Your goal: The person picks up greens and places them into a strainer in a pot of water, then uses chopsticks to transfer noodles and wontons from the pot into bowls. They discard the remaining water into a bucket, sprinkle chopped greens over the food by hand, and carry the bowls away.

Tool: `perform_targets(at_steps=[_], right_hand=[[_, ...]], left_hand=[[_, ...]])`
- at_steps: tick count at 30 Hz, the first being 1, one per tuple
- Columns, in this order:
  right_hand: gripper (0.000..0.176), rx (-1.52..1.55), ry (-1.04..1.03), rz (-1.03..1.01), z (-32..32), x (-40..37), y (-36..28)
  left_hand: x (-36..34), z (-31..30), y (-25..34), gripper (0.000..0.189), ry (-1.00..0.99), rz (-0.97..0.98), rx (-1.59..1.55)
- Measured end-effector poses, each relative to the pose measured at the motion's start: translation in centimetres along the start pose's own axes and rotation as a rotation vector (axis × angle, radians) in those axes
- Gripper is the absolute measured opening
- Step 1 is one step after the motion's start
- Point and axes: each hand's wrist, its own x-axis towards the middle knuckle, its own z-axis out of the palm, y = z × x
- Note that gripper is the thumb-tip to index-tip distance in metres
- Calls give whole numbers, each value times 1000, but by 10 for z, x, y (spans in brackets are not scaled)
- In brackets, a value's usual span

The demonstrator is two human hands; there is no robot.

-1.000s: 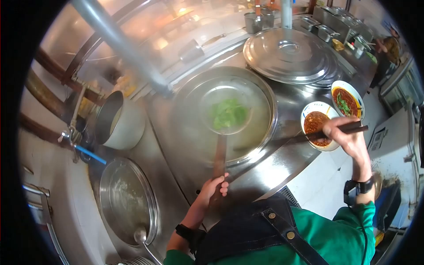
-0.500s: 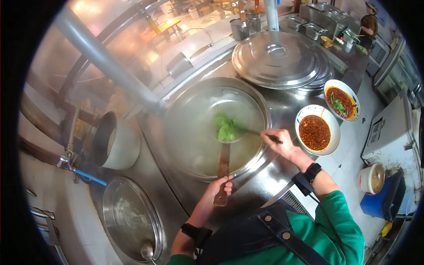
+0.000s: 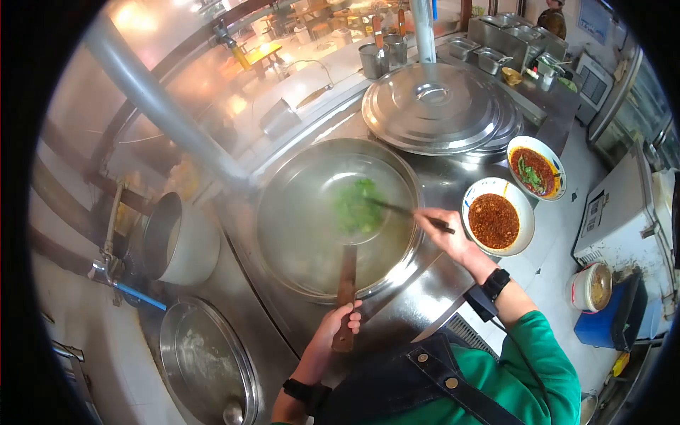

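Observation:
My left hand [image 3: 343,324] is wrapped round the wooden handle [image 3: 346,287] of a strainer, whose round head sits in the large steel pot [image 3: 301,282]. Green leaves [image 3: 360,205] lie in the strainer, blurred by steam. From the right, my right hand [image 3: 443,230] holds dark chopsticks [image 3: 398,208] with their tips among the leaves. Right of that hand stands a white bowl of red chili sauce [image 3: 494,220]. Behind it is a second bowl [image 3: 535,171] with red sauce and some green leaves.
A large steel lid [image 3: 432,106] lies behind the pot. To the left are a deep pot [image 3: 191,244] and a round basin [image 3: 205,354] with a ladle. Metal containers [image 3: 490,59] stand at the back right. A person [image 3: 552,21] is in the far right background.
The view has shifted slightly, so the pot and bowls appear lower and further left. The leaves look more spread and blurred in the strainer. Both hands keep their holds.

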Motion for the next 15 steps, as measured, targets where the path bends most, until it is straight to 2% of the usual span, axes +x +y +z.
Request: perform_targets(at_steps=[2,4,6,7,8,9,11,13,14,15], right_hand=[[17,-76,8,-26,-1,4,10],[16,-122,-86,9,7,-3,21],[15,-110,-143,6,8,-9,17],[15,-85,-154,-16,4,-12,9],[14,-92,-76,-40,-1,-13,-6],[14,-67,-57,13,-4,-14,-17],[15,-3,-74,-29,-1,-14,-34],[16,23,-172,122,16,-17,-24],[16,-16,-153,69,23,-17,-11],[17,-51,-146,179,25,-16,2]], left_hand=[[4,4,-3,36,6,24,34],[8,7,-3,37,24,62,67],[13,7,-2,35,-71,49,-15],[12,6,-2,35,-64,49,-25],[11,5,-3,35,-63,20,-64],[12,5,-4,35,-63,-10,-102],[22,0,-7,34,-65,-17,-113],[33,-1,-10,35,-65,48,-42],[30,1,-10,36,-70,46,-53],[22,2,-13,36,-62,38,-60]])
